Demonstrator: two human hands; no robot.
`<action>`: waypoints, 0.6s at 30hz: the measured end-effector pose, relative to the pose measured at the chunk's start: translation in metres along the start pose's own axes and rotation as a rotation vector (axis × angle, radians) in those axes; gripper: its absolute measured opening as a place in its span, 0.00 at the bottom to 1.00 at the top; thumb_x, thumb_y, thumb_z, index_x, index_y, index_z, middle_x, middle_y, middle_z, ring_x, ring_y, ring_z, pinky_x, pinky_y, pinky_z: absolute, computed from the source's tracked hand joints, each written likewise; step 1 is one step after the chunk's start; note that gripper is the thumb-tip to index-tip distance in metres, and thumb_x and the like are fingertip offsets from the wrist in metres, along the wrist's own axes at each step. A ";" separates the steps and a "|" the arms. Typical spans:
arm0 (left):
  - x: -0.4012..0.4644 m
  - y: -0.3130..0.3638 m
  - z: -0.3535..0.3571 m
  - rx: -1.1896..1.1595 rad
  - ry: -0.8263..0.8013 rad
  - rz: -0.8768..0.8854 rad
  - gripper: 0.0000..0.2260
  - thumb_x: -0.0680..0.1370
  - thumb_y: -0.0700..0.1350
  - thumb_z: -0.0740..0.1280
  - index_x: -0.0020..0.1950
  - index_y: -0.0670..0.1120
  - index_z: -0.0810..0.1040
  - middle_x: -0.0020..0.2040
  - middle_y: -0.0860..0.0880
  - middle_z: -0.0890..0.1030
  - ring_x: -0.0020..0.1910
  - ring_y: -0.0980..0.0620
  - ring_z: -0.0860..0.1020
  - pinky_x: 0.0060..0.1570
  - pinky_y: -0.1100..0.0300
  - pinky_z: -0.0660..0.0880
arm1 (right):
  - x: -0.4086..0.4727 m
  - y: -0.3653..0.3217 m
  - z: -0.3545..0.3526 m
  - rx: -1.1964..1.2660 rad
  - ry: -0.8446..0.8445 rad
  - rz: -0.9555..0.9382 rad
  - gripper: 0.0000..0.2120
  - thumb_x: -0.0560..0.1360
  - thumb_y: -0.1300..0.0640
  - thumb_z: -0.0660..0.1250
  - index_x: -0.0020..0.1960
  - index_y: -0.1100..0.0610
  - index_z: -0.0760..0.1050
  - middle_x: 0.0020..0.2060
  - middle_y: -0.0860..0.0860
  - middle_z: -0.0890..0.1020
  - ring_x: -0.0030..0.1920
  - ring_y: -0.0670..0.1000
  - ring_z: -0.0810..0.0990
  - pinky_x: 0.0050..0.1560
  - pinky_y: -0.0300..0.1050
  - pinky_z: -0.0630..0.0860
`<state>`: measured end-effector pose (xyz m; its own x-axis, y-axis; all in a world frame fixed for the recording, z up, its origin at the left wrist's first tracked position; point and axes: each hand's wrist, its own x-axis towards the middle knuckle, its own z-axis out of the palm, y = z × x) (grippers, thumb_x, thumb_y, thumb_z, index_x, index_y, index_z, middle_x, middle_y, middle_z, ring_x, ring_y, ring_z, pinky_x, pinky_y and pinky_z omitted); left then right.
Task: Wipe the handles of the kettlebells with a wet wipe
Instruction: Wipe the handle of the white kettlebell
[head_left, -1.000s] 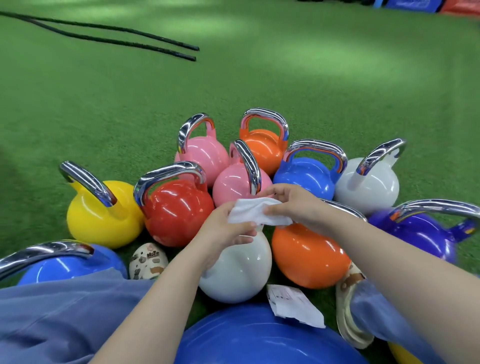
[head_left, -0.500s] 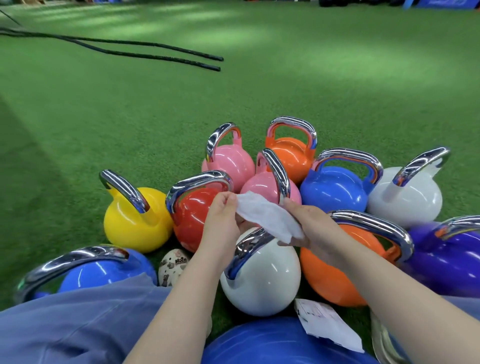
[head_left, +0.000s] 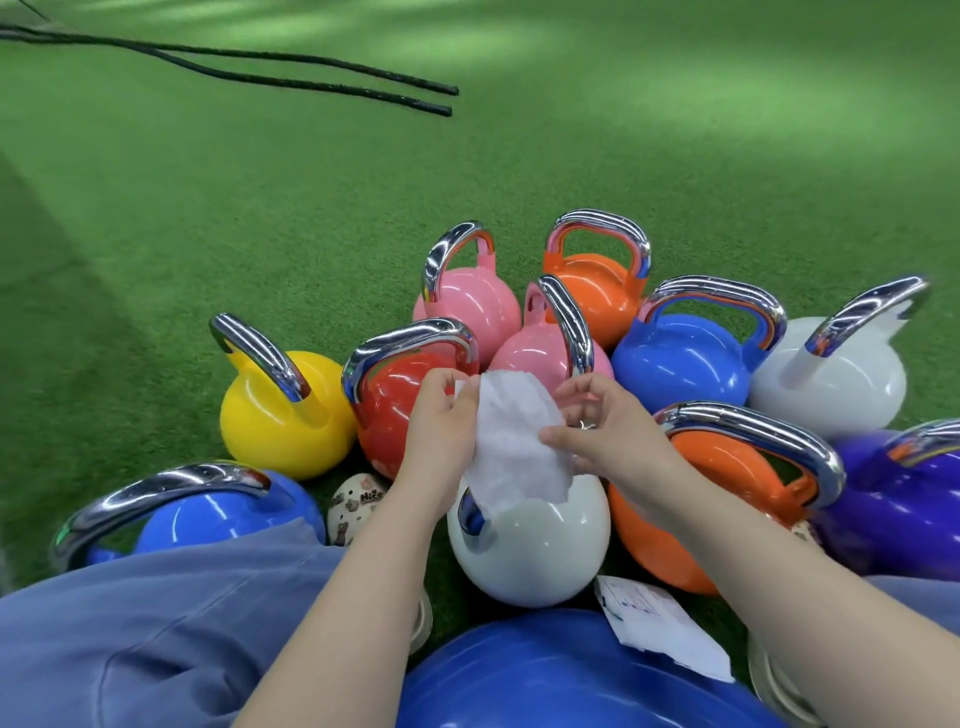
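Fingers: the fingers (head_left: 451, 384) of the left hand (head_left: 441, 431) were curled and pinched the upper left edge of the wet wipe (head_left: 514, 441); the fingers (head_left: 558, 434) of the right hand (head_left: 608, 436) pinched its right edge, thumb low, the other fingers bent above.
Wet wipe: white, spread open between both hands and held up over the white kettlebell (head_left: 530, 540), hiding most of that kettlebell's chrome handle (head_left: 470, 514); only the handle's lower end showed below the wipe.
White kettlebell: it stood on the green turf floor (head_left: 260, 218) nearest the person, between the red kettlebell (head_left: 395, 400) and the near orange kettlebell (head_left: 691, 499).
Other kettlebells: a yellow one (head_left: 280, 415) stood left of the red; two pink ones (head_left: 467, 306) (head_left: 535, 348) stood behind; a far orange one (head_left: 597, 280), a blue one (head_left: 680, 364), a second white one (head_left: 831, 379) and a purple one (head_left: 898, 499) lay to the right; another blue one (head_left: 208, 514) stood at near left. All had chrome handles.
Blue ball: a large blue rounded shape (head_left: 561, 680) filled the bottom edge.
Paper: a printed white slip (head_left: 660, 629) lay beside the blue ball.
Ropes: two black ropes (head_left: 311, 78) lay on the turf, well apart from the cluster.
Clothing: blue-grey trouser cloth (head_left: 156, 623) covered the lower left; a patterned shoe (head_left: 353, 504) showed beside the red kettlebell.
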<state>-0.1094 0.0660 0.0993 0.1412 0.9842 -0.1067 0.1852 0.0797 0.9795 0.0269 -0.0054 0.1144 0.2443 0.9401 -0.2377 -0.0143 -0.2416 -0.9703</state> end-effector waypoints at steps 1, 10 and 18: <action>0.001 -0.004 -0.002 0.058 0.019 -0.009 0.08 0.79 0.46 0.60 0.40 0.49 0.68 0.32 0.48 0.68 0.33 0.51 0.66 0.32 0.58 0.64 | 0.003 0.001 0.002 -0.111 0.054 -0.042 0.15 0.69 0.70 0.69 0.48 0.54 0.70 0.36 0.51 0.76 0.34 0.48 0.74 0.32 0.43 0.75; -0.019 -0.024 0.004 0.629 0.243 0.518 0.08 0.73 0.36 0.59 0.49 0.39 0.75 0.50 0.40 0.75 0.49 0.42 0.73 0.50 0.61 0.64 | 0.024 0.016 0.007 -0.792 0.173 -0.362 0.03 0.70 0.65 0.66 0.43 0.59 0.73 0.39 0.54 0.80 0.42 0.55 0.76 0.45 0.50 0.74; -0.029 -0.070 0.040 1.063 0.102 0.611 0.18 0.70 0.51 0.53 0.52 0.48 0.76 0.37 0.53 0.78 0.33 0.55 0.77 0.35 0.65 0.68 | 0.026 0.044 0.001 -1.042 0.204 -0.671 0.14 0.69 0.61 0.58 0.42 0.56 0.83 0.40 0.53 0.81 0.40 0.59 0.78 0.38 0.47 0.76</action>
<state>-0.0877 0.0258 0.0268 0.4149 0.8265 0.3805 0.8220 -0.5198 0.2328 0.0312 0.0085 0.0655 0.0538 0.9193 0.3898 0.9195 0.1066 -0.3784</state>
